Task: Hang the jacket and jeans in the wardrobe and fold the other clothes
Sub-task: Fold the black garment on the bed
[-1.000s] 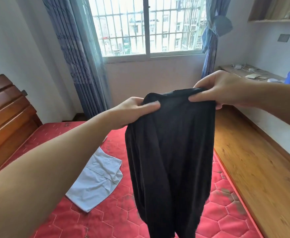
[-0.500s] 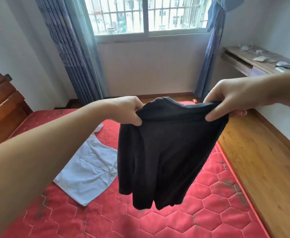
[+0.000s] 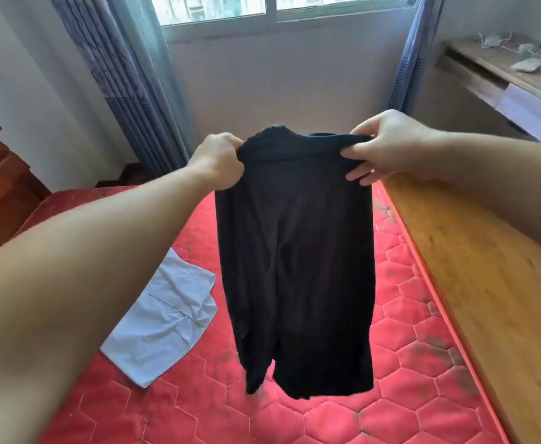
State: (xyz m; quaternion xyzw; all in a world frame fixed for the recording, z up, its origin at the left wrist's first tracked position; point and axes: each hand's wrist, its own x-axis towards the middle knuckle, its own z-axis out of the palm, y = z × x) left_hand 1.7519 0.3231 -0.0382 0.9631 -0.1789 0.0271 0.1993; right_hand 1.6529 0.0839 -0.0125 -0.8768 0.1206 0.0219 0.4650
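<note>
The red quilted mattress (image 3: 310, 411) fills the lower view, with a wooden bed frame edge (image 3: 487, 299) along its right side and a curtained window wall beyond. Above the mattress hangs a black garment (image 3: 294, 267), held up by its top edge and dangling free, its hem clear of the surface. A folded white garment (image 3: 163, 322) lies flat on the mattress to the left, just beside the hanging cloth. The left hand (image 3: 219, 161) has its fingers clenched round the garment's left top corner; the right hand (image 3: 387, 145) pinches the right top corner between thumb and fingers, the other fingers curled beneath. The step in hand looks to be laying this piece out for folding, so it pays to keep both corners level and the top edge taut, let the hem touch down first on bare mattress right of the white garment, then draw the corners away so the cloth settles flat without creases or overlap. Compared with half a second ago, the garment hangs straighter and longer, no longer swung out at an angle, the hands sit at more equal height, and the view has dipped so that less of the window shows.
</note>
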